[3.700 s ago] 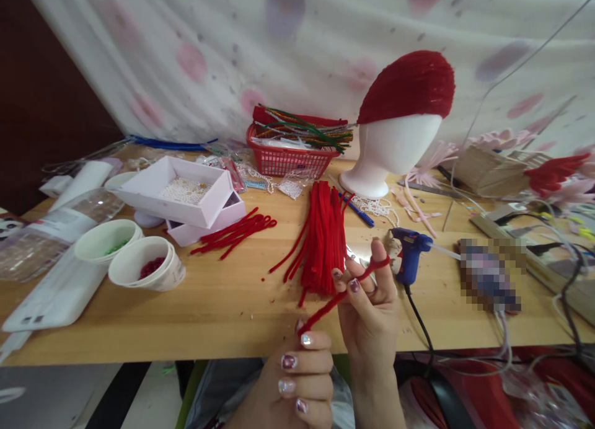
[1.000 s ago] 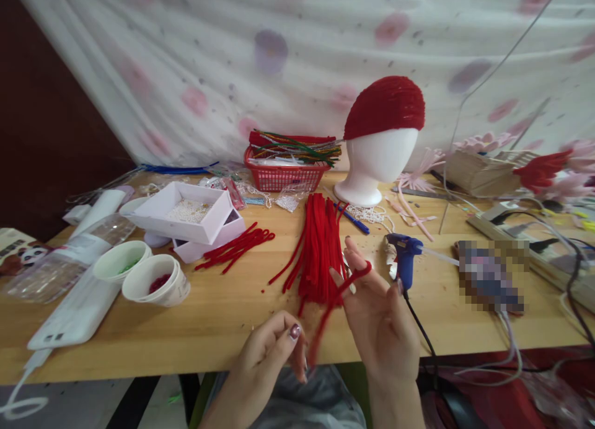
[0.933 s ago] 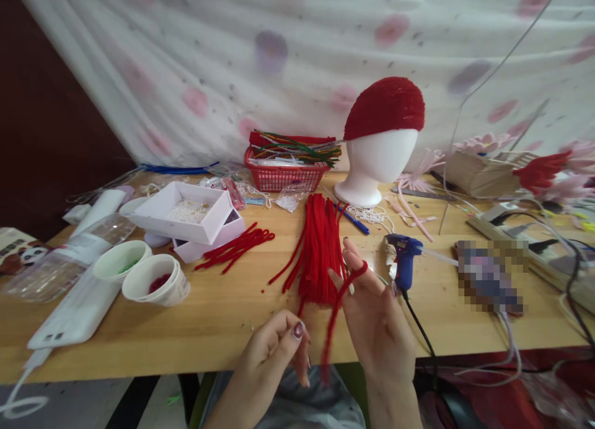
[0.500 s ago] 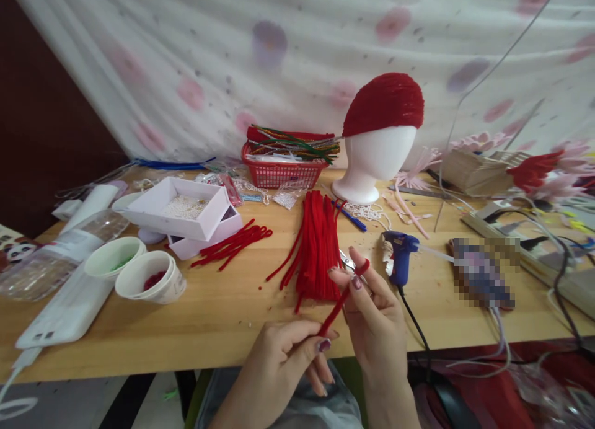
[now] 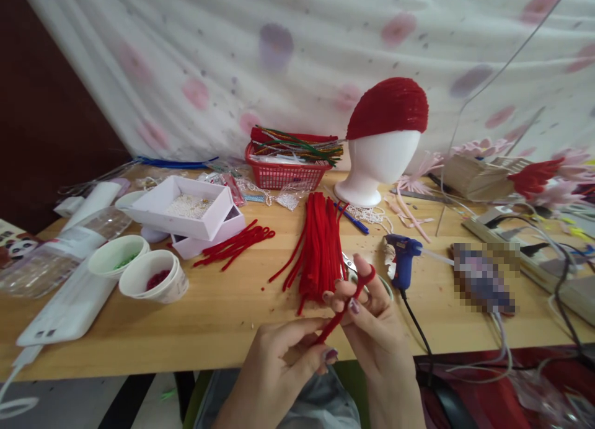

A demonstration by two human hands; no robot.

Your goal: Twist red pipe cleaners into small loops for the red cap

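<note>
A red pipe cleaner (image 5: 333,327) runs slantwise between my hands above the table's front edge. My left hand (image 5: 289,361) is closed on its lower end, thumb and fingers pinching it. My right hand (image 5: 372,320) grips the upper part between thumb and fingers, and the top end curls in a loop around one fingertip. Just behind my hands lies a thick bundle of red pipe cleaners (image 5: 320,249). Scissors (image 5: 348,265) lie beside it, partly hidden by my right hand. Several looped red pipe cleaners (image 5: 239,244) rest to the left.
A foam head (image 5: 379,168) wears a red cap (image 5: 390,110) at the back. A blue glue gun (image 5: 403,261) and its cord lie right, near a power strip (image 5: 511,255). Left are paper cups (image 5: 151,277), a white bead box (image 5: 183,215) and a plastic bottle (image 5: 65,252). A red basket (image 5: 286,173) stands behind.
The pipe cleaner's top end now loops around a fingertip of my right hand, where it was a small bent hook before. My right-hand fingers have shifted along it; the view has tilted slightly.
</note>
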